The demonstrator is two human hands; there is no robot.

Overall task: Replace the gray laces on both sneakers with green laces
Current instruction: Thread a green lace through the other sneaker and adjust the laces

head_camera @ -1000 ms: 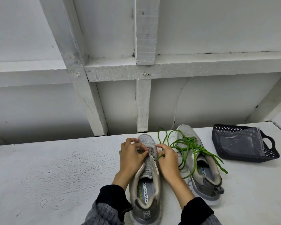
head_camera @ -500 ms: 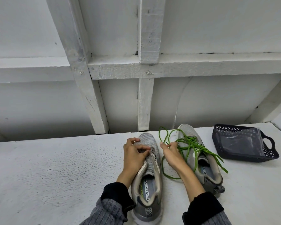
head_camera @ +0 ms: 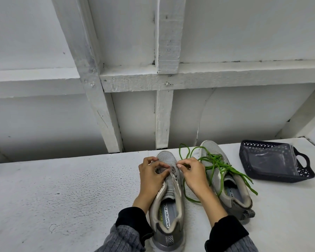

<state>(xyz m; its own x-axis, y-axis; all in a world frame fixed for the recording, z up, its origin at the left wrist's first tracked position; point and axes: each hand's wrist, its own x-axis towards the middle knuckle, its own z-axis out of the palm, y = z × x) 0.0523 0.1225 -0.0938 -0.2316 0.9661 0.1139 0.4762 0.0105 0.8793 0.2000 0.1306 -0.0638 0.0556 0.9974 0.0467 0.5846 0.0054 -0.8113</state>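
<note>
Head view, read from left to right, shows a white painted bench top (head_camera: 62,197) with the left hand (head_camera: 151,176) pinching the eyelet edge of the nearer gray mesh sneaker (head_camera: 168,200), which carries no lace at all and sits toe away from the person. Just beside it, the right hand (head_camera: 194,174) has its fingertips closed on the end of a loose green lace (head_camera: 186,195), which loops down onto the bench between the two shoes. Further right stands the second gray sneaker (head_camera: 225,180), already threaded with its own green lace (head_camera: 225,166), ends trailing loose. A dark blue plastic basket (head_camera: 302,177) with clear plastic inside sits well apart at the far right; no gray laces are identifiable from here. The step in hand looks like starting the lowest eyelets. It would go best if the left hand keeps the eyelet flap lifted and steady, the tip goes in straight, and both lace ends are evened before crossing upward, keeping the slack clear of the neighbouring shoe's lace.
</note>
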